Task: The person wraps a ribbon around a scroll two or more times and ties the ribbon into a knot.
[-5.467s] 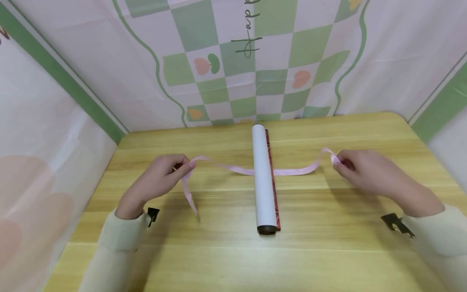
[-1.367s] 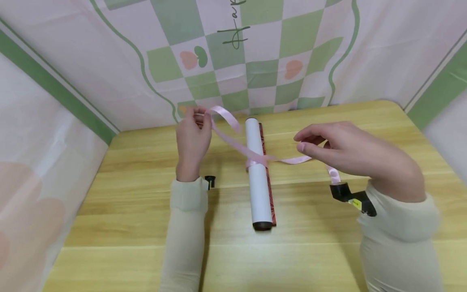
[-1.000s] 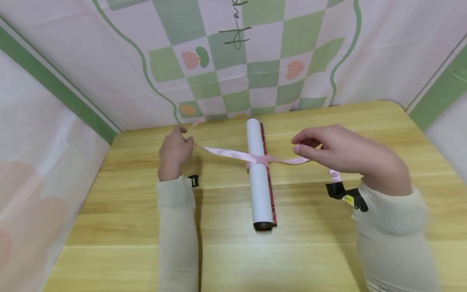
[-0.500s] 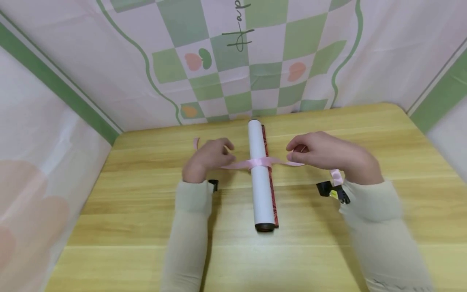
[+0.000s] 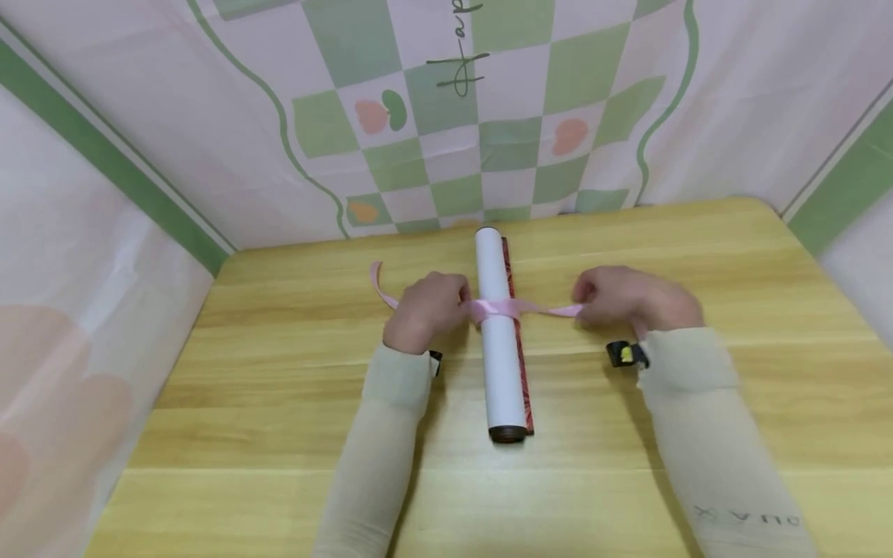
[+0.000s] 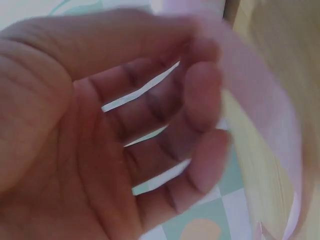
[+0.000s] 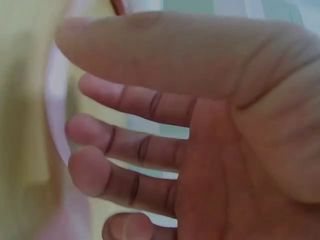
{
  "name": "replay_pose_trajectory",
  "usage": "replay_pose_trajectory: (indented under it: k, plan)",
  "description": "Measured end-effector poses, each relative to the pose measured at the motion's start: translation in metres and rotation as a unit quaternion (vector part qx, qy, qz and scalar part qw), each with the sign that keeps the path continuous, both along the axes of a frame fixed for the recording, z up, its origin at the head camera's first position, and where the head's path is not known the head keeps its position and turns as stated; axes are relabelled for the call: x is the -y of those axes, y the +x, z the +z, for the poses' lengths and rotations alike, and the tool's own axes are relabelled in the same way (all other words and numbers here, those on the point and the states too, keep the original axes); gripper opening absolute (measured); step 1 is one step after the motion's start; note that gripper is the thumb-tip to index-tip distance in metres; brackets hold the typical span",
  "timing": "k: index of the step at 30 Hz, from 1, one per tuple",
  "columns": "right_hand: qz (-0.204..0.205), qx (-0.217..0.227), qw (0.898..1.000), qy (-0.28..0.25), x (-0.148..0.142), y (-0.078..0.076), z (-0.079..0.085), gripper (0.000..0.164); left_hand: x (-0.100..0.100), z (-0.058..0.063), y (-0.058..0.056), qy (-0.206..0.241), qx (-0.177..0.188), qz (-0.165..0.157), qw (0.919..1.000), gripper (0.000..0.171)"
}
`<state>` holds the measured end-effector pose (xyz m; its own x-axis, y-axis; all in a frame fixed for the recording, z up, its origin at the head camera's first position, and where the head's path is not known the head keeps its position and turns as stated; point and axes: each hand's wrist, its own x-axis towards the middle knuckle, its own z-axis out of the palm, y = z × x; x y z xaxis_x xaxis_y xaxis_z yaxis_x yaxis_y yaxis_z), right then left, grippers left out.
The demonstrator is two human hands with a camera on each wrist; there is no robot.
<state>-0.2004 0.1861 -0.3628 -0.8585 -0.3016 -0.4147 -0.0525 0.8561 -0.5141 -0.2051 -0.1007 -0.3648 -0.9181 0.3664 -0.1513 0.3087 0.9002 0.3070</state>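
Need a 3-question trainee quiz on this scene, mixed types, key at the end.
1. True or false: in the head view, the left hand is nearer the white roll than the right hand is.
2. What colour is the ribbon crossing the roll? A) blue B) pink C) black
3. Fill in: in the head view, a narrow red strip shows along the roll's ____ side.

Key: 1. True. 2. B. 3. Right.

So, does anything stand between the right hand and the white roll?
Yes: the pink ribbon spans the gap, and a red strip lies along the side of the white roll facing the right hand. Nothing else shows.
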Motion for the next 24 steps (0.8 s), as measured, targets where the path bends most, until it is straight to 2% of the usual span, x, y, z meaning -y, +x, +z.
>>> replay_pose_trajectory:
  k: [4,7,11,14,15,18,20,22,24]
  plan:
    - [-0.007,-0.030,1.000,0.006,-0.043,-0.001,0.001,0.049,-0.001,0.000,-0.002,0.024,-0.046,0.008,0.9986,0.019]
    - [-0.011,-0.025,0.999,0.024,-0.067,0.003,-0.001,0.052,-0.002,0.001,-0.002,0.038,-0.040,0.001,0.9985,0.018]
    - [-0.042,0.074,0.996,-0.019,-0.073,0.004,-0.006,0.041,-0.003,0.003,0.000,0.032,-0.004,-0.012,0.9994,0.011]
    - [-0.039,0.121,0.991,-0.045,-0.065,0.001,-0.009,0.029,-0.004,0.004,0.002,0.023,0.011,-0.022,0.9994,0.013]
    - [-0.033,0.123,0.991,-0.049,-0.061,-0.001,-0.009,0.026,-0.004,0.004,0.002,0.021,0.012,-0.025,0.9994,0.014]
    - [0.006,0.077,0.996,-0.038,-0.050,-0.006,-0.008,0.022,-0.005,0.003,0.002,0.025,0.011,-0.029,0.9992,0.016]
    - [0.014,0.048,0.997,-0.051,-0.042,-0.007,-0.005,0.022,-0.006,0.003,0.003,0.035,0.009,-0.030,0.9989,0.015]
    - [0.023,0.016,0.996,-0.079,-0.034,-0.006,0.000,0.025,-0.006,0.004,0.003,0.043,0.003,-0.032,0.9986,0.015]
    - [0.023,0.005,0.992,-0.126,-0.025,-0.005,0.006,0.030,-0.007,0.004,0.003,0.045,-0.004,-0.035,0.9984,0.019]
